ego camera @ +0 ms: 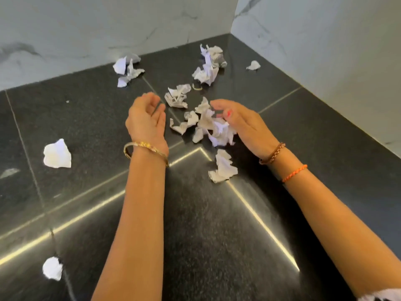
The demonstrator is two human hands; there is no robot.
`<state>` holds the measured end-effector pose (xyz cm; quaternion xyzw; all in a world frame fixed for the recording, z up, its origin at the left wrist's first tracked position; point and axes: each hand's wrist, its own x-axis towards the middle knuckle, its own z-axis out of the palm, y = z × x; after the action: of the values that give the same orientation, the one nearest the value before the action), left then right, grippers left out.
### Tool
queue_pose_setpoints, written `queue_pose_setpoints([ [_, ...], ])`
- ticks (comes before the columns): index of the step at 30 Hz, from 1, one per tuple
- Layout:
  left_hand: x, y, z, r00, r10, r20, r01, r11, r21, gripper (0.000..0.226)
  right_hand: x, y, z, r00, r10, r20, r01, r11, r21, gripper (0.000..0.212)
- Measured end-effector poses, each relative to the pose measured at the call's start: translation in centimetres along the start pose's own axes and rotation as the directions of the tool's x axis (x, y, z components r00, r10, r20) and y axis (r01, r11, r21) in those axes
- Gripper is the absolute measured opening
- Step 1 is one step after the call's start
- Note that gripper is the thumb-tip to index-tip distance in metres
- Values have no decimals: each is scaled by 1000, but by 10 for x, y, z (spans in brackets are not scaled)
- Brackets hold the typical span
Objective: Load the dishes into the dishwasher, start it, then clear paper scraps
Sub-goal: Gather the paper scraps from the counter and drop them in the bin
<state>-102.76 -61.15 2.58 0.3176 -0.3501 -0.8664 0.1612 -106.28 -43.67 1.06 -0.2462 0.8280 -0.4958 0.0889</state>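
- Left hand (pixel 146 120): cupped, fingers loosely curved, holding nothing; just left of the central scraps (pixel 213 127)
- Right hand (pixel 237 124): fingers relaxed, cupped against the pile's right edge; no firm grip evident
- Paper lies scattered on the dark floor (pixel 217 235); far clusters (pixel 208 66) and (pixel 128 68) near the wall (pixel 86 35); strays at left (pixel 56 153) and (pixel 52 268)
- Risk: scooping loose, light pieces between cupped hands may spill some; outlying scraps may be overlooked; dishwasher not in view
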Motion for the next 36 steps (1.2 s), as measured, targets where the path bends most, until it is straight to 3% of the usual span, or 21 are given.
queue_pose_setpoints([
  [2, 3, 3, -6, 999, -24, 23, 25, 998, -50, 16, -22, -5, 2, 998, -56, 30, 56, 998, 16, 54],
  [4, 6, 6, -9, 1000, -23, 18, 24, 996, -81, 16, -42, -2, 8, 982, -162, 95, 179, 961, -212, 83],
  [6, 5, 8, -10, 1000, 3, 7, -2, 996, -87, 15, -48, 3, 21, 974, -205, 97, 227, 885, -408, 94],
  [9, 4, 10, -11, 999, 43, 1, -43, 996, -74, 11, -30, 3, 40, 969, -246, 11, 207, 790, -577, 89],
  [14, 6, 15, -16, 995, 93, -29, -93, 995, -21, 11, 23, -16, 60, 999, -35, 24, 42, 736, -676, 72],
  [17, 9, 16, -17, 994, 92, -54, -93, 995, -20, 10, 44, -14, 70, 979, -193, -70, 74, 652, -755, 57],
  [21, 13, 14, -18, 997, 69, -42, -70, 997, -28, 16, 50, -3, 73, 897, -419, -140, 165, 610, -775, 34],
  [23, 14, 12, -17, 998, 56, -28, -57, 998, -39, 19, 49, -1, 75, 880, -444, -170, 152, 602, -784, 27],
  [27, 16, 8, -16, 1000, 5, 23, -3, 997, -72, 17, 48, -4, 74, 842, -445, -305, 92, 676, -731, 24],
  [29, 15, 4, -12, 998, -29, 63, 34, 996, -86, 18, 47, -6, 66, 785, -463, -412, 94, 746, -660, 28],
  [31, 12, -1, -7, 991, -63, 117, 76, 991, -111, 20, 45, -12, 55, 711, -467, -525, 158, 834, -528, 32],
  [33, 8, -9, -1, 969, -130, 209, 160, 978, -132, 22, 41, -22, 46, 651, -391, -651, 266, 920, -287, 32],
  [36, -1, -23, 8, 880, -283, 381, 342, 935, -96, 30, 34, -37, 45, 627, -326, -707, 389, 918, -78, 29],
])
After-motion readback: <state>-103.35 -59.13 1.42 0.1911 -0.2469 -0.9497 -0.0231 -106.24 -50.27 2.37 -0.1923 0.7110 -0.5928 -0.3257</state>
